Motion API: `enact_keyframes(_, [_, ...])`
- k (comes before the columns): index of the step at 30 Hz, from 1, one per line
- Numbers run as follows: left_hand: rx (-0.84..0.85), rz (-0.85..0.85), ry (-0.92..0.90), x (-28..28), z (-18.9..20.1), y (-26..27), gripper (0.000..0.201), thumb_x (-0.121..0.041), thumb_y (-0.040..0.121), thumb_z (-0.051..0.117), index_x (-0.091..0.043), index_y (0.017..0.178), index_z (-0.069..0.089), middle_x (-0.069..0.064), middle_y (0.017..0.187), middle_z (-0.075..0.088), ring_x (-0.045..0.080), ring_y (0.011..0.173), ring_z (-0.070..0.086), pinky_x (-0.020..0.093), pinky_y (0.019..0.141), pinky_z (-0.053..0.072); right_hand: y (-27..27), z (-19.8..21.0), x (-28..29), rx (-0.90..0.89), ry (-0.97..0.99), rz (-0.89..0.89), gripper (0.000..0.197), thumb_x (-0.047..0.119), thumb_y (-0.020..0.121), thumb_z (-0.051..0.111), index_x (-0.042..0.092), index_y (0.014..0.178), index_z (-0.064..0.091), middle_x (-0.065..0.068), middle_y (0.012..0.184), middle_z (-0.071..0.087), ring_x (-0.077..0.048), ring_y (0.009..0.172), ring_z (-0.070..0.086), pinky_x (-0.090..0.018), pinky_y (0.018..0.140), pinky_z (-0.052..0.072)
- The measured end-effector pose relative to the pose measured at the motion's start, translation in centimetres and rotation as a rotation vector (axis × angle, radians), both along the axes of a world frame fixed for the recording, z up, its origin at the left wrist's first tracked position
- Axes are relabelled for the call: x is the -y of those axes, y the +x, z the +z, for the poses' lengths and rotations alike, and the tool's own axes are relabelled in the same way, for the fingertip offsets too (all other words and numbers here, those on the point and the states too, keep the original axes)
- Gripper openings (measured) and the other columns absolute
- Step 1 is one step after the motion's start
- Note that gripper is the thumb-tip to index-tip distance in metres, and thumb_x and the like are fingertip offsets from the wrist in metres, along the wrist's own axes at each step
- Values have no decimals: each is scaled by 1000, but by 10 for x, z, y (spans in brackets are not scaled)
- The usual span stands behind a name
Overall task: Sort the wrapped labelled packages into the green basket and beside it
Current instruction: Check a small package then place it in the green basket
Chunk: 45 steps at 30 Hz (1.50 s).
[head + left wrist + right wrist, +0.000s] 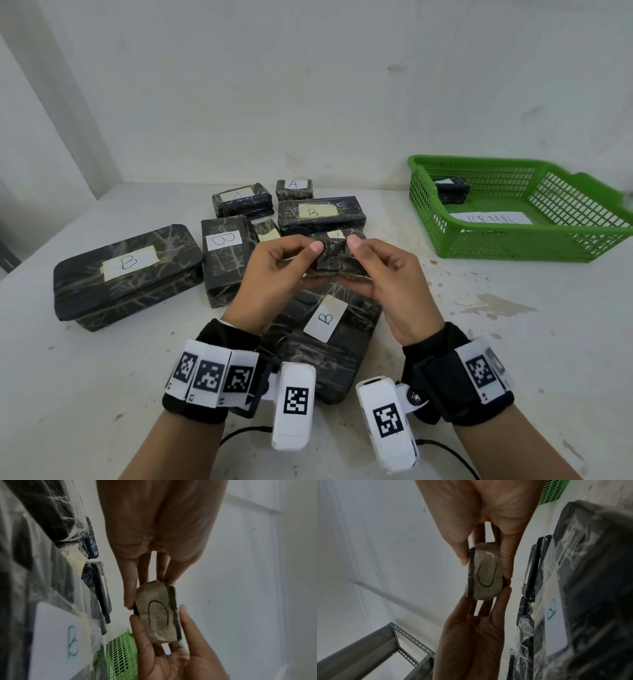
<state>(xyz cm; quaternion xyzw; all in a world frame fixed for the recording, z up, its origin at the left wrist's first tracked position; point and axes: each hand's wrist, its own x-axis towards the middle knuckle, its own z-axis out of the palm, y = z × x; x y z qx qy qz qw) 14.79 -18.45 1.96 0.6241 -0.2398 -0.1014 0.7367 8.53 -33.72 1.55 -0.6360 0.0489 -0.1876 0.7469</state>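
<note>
Both hands hold one small black wrapped package (pixel 337 260) above the table. My left hand (pixel 312 261) pinches its left end and my right hand (pixel 357 262) pinches its right end, thumbs on top. In the left wrist view the package (pixel 157 616) shows a tape label with a curved pen mark; I cannot tell the letter. The same label (pixel 486 574) shows in the right wrist view. The green basket (pixel 496 241) stands at the right with one dark package (pixel 452 190) and a paper sheet (pixel 489 218) inside.
Several wrapped packages lie on the table: a big B box (pixel 126 274) at the left, an upright B (pixel 224 257), two marked A (pixel 241 200) (pixel 294 189), a flat B (pixel 320 212), and a long B (pixel 325 335) under my hands.
</note>
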Motion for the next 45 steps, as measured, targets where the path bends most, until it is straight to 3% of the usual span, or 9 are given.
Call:
enact_keyframes(5, [-20, -43, 14, 2, 1, -2, 29, -26, 85, 64, 1, 93, 71, 26, 96, 69, 32, 90, 70, 45, 83, 60, -2, -1, 2, 45, -1, -44, 24, 16, 96, 59, -1, 106, 71, -17, 99, 74, -25, 95, 72, -41, 77, 61])
enact_keyframes(11, [-2, -9, 28, 0, 0, 0, 33, -21, 83, 64, 10, 92, 68, 21, 84, 69, 24, 80, 70, 49, 81, 60, -1, 0, -2, 4, -15, 6, 28, 27, 88, 65, 1, 97, 72, -16, 95, 73, -20, 90, 73, -40, 79, 61])
enact_keyframes(17, [4, -62, 82, 0, 0, -3, 37, -22, 85, 69, 11, 101, 67, 36, 102, 63, 47, 99, 65, 54, 88, 57, -1, 0, 4, 13, -44, -44, 14, 15, 91, 66, 2, 90, 71, -14, 85, 72, -26, 84, 74, -40, 72, 62])
enact_keyframes(22, [4, -7, 56, -1, -2, 1, 25, -10, 90, 63, 13, 97, 67, 36, 95, 65, 31, 85, 70, 43, 80, 61, 0, 1, 0, -24, -28, 24, 20, 22, 89, 67, 4, 97, 72, -14, 97, 72, -23, 93, 73, -36, 77, 61])
enact_keyframes(28, [-45, -92, 40, -2, 1, -1, 35, -22, 83, 73, 6, 103, 68, 28, 98, 69, 33, 94, 70, 39, 84, 60, -1, 3, 5, 1, -3, -9, 16, 9, 92, 64, 1, 104, 70, -21, 104, 70, -28, 94, 72, -40, 75, 61])
enact_keyframes(34, [-49, -60, -18, -4, 2, 1, 41, -16, 80, 67, 16, 103, 63, 35, 97, 65, 26, 84, 71, 25, 71, 59, 0, 5, 4, -38, 27, 78, 29, 23, 84, 70, 5, 106, 71, -17, 108, 71, -26, 101, 71, -37, 82, 60])
enact_keyframes(38, [-64, -71, -46, -4, 2, 1, 36, -14, 77, 70, 3, 109, 67, 20, 104, 73, 26, 91, 72, 28, 77, 60, 0, 3, 3, 5, 4, 55, 25, 15, 85, 70, 7, 109, 69, -15, 111, 70, -25, 104, 70, -37, 85, 59])
enact_keyframes(41, [-27, -81, -41, -6, 2, 2, 34, -10, 74, 73, -5, 108, 70, 14, 105, 74, 24, 95, 72, 27, 80, 57, 1, 4, 4, -63, -39, 112, 46, 42, 77, 69, 23, 120, 67, -3, 122, 66, -15, 112, 66, -35, 91, 56])
enact_keyframes(45, [29, -69, -21, -8, 2, 7, 44, -1, 69, 77, -11, 111, 68, 11, 110, 73, 23, 105, 69, 23, 80, 54, -1, 10, 2, -147, 117, 181, 47, 52, 78, 58, 26, 116, 66, 0, 114, 71, -16, 98, 72, -30, 71, 60])
